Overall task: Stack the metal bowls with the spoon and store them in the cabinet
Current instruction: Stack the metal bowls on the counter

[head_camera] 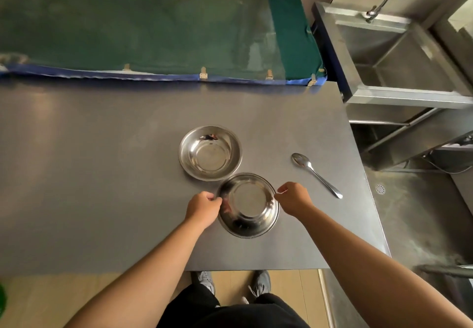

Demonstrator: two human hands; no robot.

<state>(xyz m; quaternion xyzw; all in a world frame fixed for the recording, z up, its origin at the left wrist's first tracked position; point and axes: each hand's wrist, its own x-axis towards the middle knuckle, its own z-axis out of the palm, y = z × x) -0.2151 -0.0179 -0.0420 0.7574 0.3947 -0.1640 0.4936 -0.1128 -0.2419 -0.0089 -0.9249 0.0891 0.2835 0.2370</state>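
Two shiny metal bowls sit close together on a steel table (102, 174). The far bowl (210, 153) rests flat, untouched. The near bowl (247, 205) is gripped at its rim from both sides: my left hand (203, 208) pinches the left edge and my right hand (293, 197) pinches the right edge. This bowl looks slightly tilted, with its far rim almost touching the far bowl. A metal spoon (316, 174) lies on the table to the right of the bowls, bowl end pointing away from me. No cabinet shows.
A green padded mat (153, 20) with a blue edge runs along the table's far side. A steel sink (399, 54) with a tap stands at the upper right. The table's right edge drops to a floor with a drain (380, 189).
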